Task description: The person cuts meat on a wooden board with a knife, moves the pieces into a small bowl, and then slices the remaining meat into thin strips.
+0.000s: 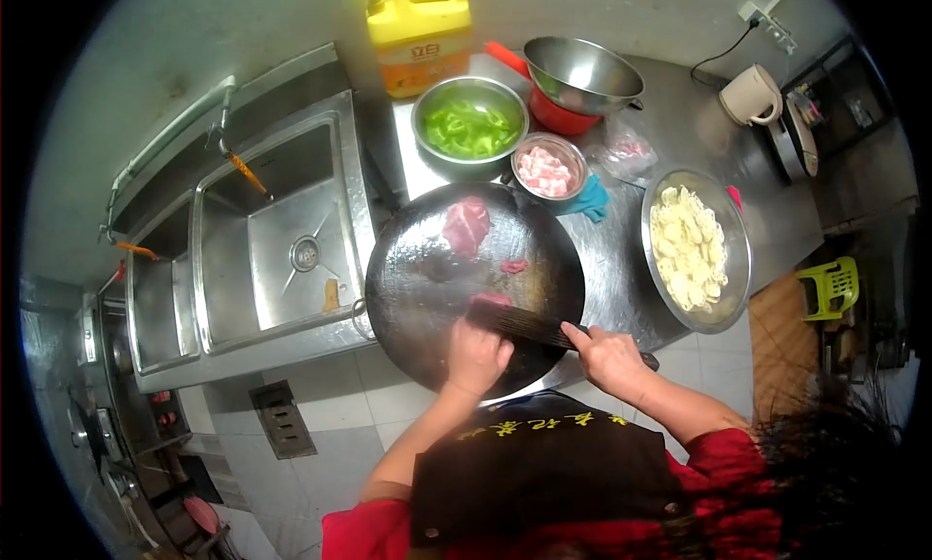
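My right hand (612,361) is closed round the handle of a cleaver (529,327). Its dark blade crosses the near part of a round chopping board (417,298). On the near side of the blade, my left hand (478,356) has its fingers curled and pressed down on a piece of meat (491,299), mostly hidden by hand and blade. Farther back on the board lie a larger slab of raw meat (467,226) and a small scrap of meat (514,266).
Behind the board stand a bowl of sliced green peppers (471,120), a bowl of diced meat (546,172) and a blue cloth (588,201). A bowl of pale slices (689,249) is at right. Left is a steel sink (282,225); a yellow jug (419,41) stands behind.
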The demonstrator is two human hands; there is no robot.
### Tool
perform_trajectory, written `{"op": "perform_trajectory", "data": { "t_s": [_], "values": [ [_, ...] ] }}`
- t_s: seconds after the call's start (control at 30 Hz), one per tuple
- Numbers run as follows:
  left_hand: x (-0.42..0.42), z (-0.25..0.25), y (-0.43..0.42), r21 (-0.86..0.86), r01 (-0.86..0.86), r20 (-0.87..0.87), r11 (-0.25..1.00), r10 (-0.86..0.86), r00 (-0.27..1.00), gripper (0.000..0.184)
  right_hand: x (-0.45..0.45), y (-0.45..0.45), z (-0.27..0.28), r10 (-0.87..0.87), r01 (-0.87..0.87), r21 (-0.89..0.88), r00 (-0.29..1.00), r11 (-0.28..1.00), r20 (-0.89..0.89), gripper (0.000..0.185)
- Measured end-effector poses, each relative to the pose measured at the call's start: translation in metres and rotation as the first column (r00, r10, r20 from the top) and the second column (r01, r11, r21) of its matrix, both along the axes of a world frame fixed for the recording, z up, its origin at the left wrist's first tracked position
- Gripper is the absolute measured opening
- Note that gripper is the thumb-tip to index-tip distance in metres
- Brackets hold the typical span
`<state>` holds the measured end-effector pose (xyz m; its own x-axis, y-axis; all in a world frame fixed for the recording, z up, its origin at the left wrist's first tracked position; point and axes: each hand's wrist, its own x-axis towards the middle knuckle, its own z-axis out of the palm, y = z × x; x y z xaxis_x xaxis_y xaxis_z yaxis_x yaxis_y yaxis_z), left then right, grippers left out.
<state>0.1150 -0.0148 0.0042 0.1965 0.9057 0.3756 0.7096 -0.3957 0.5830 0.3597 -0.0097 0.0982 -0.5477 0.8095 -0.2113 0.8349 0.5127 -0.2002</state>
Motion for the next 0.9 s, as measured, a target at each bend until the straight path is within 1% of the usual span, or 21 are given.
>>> {"op": "perform_trajectory", "data": {
  "t_s": [0.1, 0.17, 0.2, 0.27, 0.3, 0.33, 0.37, 0.4, 0.43, 0.47, 0.5, 0.53, 0.57, 0.6, 0.67, 0.7, 0.8, 0.9],
  "values": [
    [0.001, -0.005, 0.001, 0.045, -0.040, -0.019, 0.998, 0.040, 0.999, 0.044, -0.024, 0.013, -0.010, 0.015, -0.014, 0.025, 0.999, 1.000, -0.040, 0.049],
    [0.002, -0.011, -0.002, 0.005, -0.032, -0.030, 0.999, 0.032, 0.999, 0.042, -0.051, 0.026, -0.013, 0.012, -0.008, 0.047, 0.997, 0.999, -0.080, 0.043],
    [0.002, -0.012, -0.003, -0.014, -0.028, -0.036, 1.000, 0.027, 0.999, 0.041, -0.063, 0.033, -0.017, -0.027, 0.022, -0.059, 0.996, 0.998, -0.082, 0.053],
    [-0.001, -0.009, -0.005, -0.072, -0.002, -0.088, 0.997, -0.004, 0.996, 0.037, -0.082, 0.044, -0.019, -0.033, 0.027, -0.077, 0.996, 0.997, -0.086, 0.047],
    [-0.002, -0.006, -0.006, -0.101, 0.012, -0.115, 0.995, -0.023, 0.993, 0.035, -0.081, 0.050, -0.019, -0.032, 0.020, -0.098, 0.993, 0.995, -0.116, 0.043],
    [-0.002, -0.003, -0.005, -0.037, 0.028, -0.071, 0.999, -0.030, 0.997, 0.035, -0.080, 0.057, -0.019, -0.030, 0.013, -0.116, 0.989, 0.993, -0.145, 0.039],
    [-0.002, 0.001, -0.004, 0.028, 0.041, -0.025, 0.999, -0.040, 0.999, 0.035, -0.078, 0.061, -0.016, -0.100, 0.082, -0.168, 0.989, 0.982, -0.107, 0.034],
    [-0.002, 0.003, -0.002, 0.095, 0.046, 0.020, 0.994, -0.049, 0.999, 0.035, -0.071, 0.062, -0.027, -0.173, 0.159, -0.107, 0.975, 0.981, -0.142, 0.032],
    [-0.003, 0.001, -0.003, 0.091, 0.036, 0.027, 0.995, -0.038, 0.999, 0.042, -0.062, 0.062, -0.024, -0.199, 0.190, -0.070, 0.963, 0.979, -0.180, 0.030],
    [-0.004, 0.000, -0.006, 0.085, -0.009, 0.048, 0.996, 0.005, 0.999, 0.043, -0.052, 0.062, -0.022, -0.220, 0.218, -0.036, 0.950, 0.975, -0.220, 0.029],
    [-0.003, 0.005, -0.007, 0.075, -0.052, 0.069, 0.996, 0.046, 0.997, 0.044, -0.041, 0.057, -0.022, -0.222, 0.214, -0.066, 0.962, 0.975, -0.157, 0.033],
    [-0.003, 0.007, -0.010, 0.059, -0.089, 0.090, 0.994, 0.084, 0.992, 0.046, -0.032, 0.047, -0.013, -0.172, 0.164, -0.063, 0.973, 0.984, -0.155, 0.037],
    [-0.004, 0.004, -0.011, 0.019, -0.073, 0.072, 0.997, 0.072, 0.995, 0.048, -0.022, 0.036, -0.005, -0.126, 0.117, -0.067, 0.981, 0.991, -0.148, 0.039],
    [-0.003, -0.002, -0.012, 0.041, -0.076, 0.055, 0.996, 0.073, 0.996, 0.048, -0.014, 0.026, 0.002, -0.078, 0.069, -0.070, 0.987, 0.995, -0.141, 0.042],
    [-0.002, -0.013, -0.012, 0.091, -0.078, 0.017, 0.993, 0.077, 0.997, 0.048, -0.004, 0.005, 0.011, -0.050, 0.044, -0.088, 0.997, 0.995, -0.063, 0.044],
    [-0.003, -0.010, -0.010, 0.027, -0.051, 0.078, 0.998, 0.049, 0.996, 0.047, -0.003, 0.002, 0.014, -0.035, 0.033, -0.095, 0.999, 0.995, -0.025, 0.045],
    [0.000, -0.006, -0.006, 0.074, -0.069, 0.124, 0.995, 0.059, 0.991, 0.045, -0.008, 0.004, 0.011, -0.028, 0.026, -0.085, 0.999, 0.996, -0.022, 0.048],
    [-0.002, 0.000, -0.006, 0.046, -0.058, 0.109, 0.997, 0.052, 0.993, 0.045, -0.033, 0.021, -0.005, 0.004, -0.009, -0.062, 0.997, 0.998, -0.081, 0.034]
  ]
}}
